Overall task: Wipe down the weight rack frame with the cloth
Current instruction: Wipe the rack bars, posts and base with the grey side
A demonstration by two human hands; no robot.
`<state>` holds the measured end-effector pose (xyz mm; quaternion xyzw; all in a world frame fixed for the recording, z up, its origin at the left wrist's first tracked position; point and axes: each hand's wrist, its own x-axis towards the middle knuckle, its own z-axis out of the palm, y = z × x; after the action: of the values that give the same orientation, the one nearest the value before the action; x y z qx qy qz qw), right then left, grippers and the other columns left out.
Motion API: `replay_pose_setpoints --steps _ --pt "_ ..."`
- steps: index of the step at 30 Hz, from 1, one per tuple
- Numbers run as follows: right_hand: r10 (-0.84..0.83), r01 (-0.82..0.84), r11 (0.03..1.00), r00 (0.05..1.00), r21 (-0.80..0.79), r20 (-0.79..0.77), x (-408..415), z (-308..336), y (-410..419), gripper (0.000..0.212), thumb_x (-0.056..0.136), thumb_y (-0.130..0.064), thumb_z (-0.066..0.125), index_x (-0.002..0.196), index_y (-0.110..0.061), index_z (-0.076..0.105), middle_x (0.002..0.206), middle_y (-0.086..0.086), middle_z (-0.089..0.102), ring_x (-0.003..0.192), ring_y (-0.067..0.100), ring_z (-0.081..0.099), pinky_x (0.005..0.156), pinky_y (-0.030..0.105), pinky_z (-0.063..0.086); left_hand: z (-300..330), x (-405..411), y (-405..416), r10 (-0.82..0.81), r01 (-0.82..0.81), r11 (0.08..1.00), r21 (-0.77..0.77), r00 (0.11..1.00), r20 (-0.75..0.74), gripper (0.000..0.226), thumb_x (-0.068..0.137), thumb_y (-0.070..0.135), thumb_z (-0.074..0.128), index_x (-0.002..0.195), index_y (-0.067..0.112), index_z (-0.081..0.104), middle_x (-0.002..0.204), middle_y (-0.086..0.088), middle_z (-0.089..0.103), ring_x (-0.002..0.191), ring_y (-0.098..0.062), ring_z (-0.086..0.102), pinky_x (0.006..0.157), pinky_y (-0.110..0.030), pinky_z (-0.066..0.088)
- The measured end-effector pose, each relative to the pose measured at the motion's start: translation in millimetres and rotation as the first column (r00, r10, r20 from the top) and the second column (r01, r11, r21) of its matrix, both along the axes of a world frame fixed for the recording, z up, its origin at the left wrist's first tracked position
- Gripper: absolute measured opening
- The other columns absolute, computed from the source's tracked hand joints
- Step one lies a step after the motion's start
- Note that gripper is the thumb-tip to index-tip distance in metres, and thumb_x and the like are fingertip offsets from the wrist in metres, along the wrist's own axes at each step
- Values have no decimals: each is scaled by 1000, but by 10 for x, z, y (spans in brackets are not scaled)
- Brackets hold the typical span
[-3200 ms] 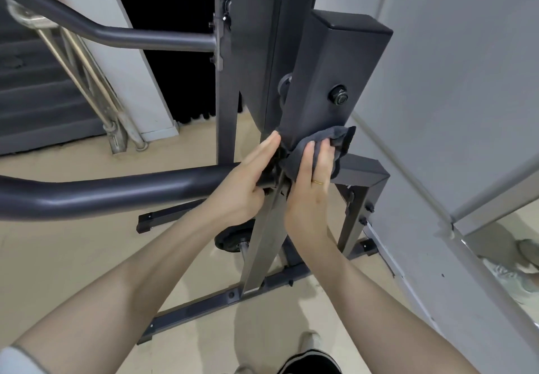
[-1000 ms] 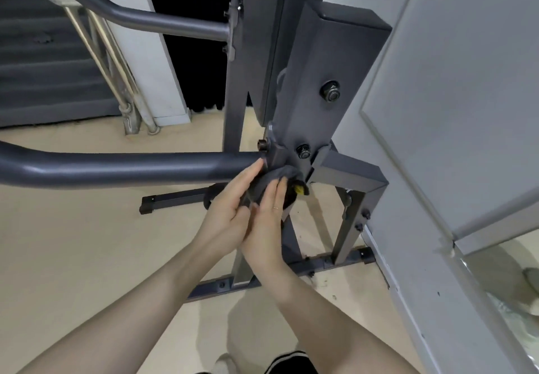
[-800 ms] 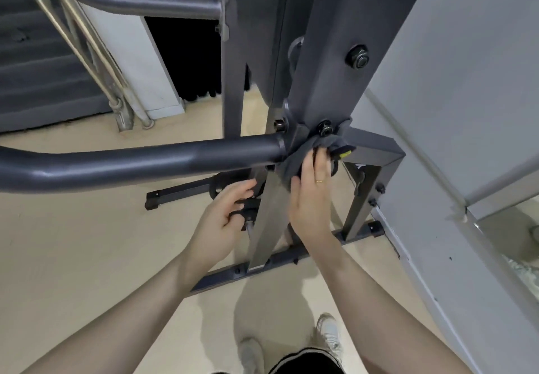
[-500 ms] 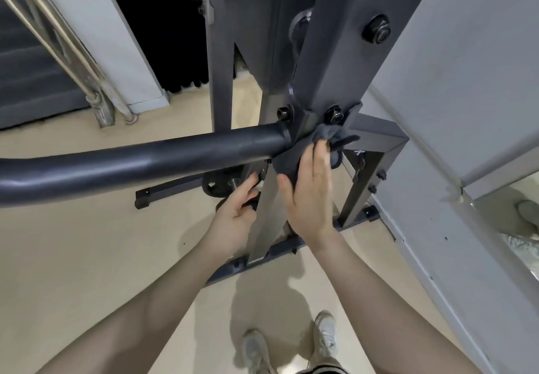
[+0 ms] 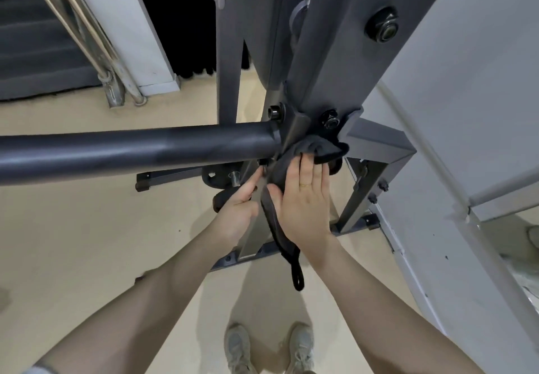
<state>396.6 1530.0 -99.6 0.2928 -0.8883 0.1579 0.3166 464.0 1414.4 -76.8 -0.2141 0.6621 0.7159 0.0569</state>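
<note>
Dark grey cloth [image 5: 309,152] now lies bunched at the joint where the padded bar [image 5: 140,152] meets the weight rack frame [image 5: 335,52], lower than seconds ago, one end dangling. The right hand [image 5: 303,198] presses it there with straight fingers. The left hand [image 5: 239,204] has dropped to the slanted strut, fingers loosely curled against it, apparently steadying. Wiping seems to be progressing down the frame.

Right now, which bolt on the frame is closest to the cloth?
The lower bolt, directly above the bunched cloth; the big bolt sits far higher, the left one farther aside.
</note>
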Motion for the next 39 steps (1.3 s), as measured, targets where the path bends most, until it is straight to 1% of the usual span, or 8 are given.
replay_pose_setpoints --steps 8,17,21,25,28,34,36,39 --pt "108 -113 986 993 118 54 -15 -294 203 57 87 -46 47 126 -6 39 121 19 57 118 33 40 110 49 20 -58 15 65 6 -6 998 65 1000 -3 98 55 -1 39 148 27 26 151 0 35 138 -14 33 110 -33 35" --pt "157 -175 976 978 -128 -137 -144 32 213 29 87 -3 49 113 -14 47 118 8 39 102 27 43 89 42 39 -44 118 281 129 -132 981 -145 991 -28 52 93 -5 39 137 25 38 123 0 55 112 -8 51 105 -24 38" --pt "316 -306 935 948 -176 28 28 220 274 28 79 -9 49 106 -14 46 115 3 42 100 23 45 81 35 39 89 213 330 -6 -9 984 -179 997 -83 58 90 -3 54 134 29 35 119 10 54 111 9 47 89 -2 36" --pt "414 -356 899 879 -255 234 373 311 415 43 68 -8 75 100 -13 46 109 5 49 91 22 52 73 36 54 98 397 247 -102 4 909 -418 972 -213 35 86 7 64 102 37 55 125 7 46 120 2 42 104 -20 34" --pt "401 -289 905 827 -313 394 498 390 522 40 67 -35 79 86 -10 53 116 -2 42 101 17 47 81 23 44 97 515 107 -213 96 887 -451 953 -216 11 83 19 63 92 24 61 105 9 57 100 3 52 90 -23 41" --pt "456 -421 845 248 -329 854 476 581 629 94 70 -37 81 137 -45 16 138 -21 31 136 2 24 116 36 11 388 608 -162 -476 314 770 -555 862 -173 27 78 29 65 95 8 63 98 -5 64 91 -12 59 83 -26 45" --pt "358 -539 823 245 -181 901 469 600 566 83 78 -34 75 137 -50 19 124 -29 41 127 -2 32 114 32 0 528 599 -241 -508 336 735 -589 848 -151 20 79 21 67 93 8 62 95 -6 66 88 -13 61 80 -29 47" --pt "353 -549 827 339 -121 872 393 618 490 30 85 -26 70 113 -25 61 90 -10 63 88 10 53 94 23 28 661 634 -372 -587 333 573 -749 804 -92 15 81 17 73 85 12 59 84 0 62 79 -7 55 71 -23 43"
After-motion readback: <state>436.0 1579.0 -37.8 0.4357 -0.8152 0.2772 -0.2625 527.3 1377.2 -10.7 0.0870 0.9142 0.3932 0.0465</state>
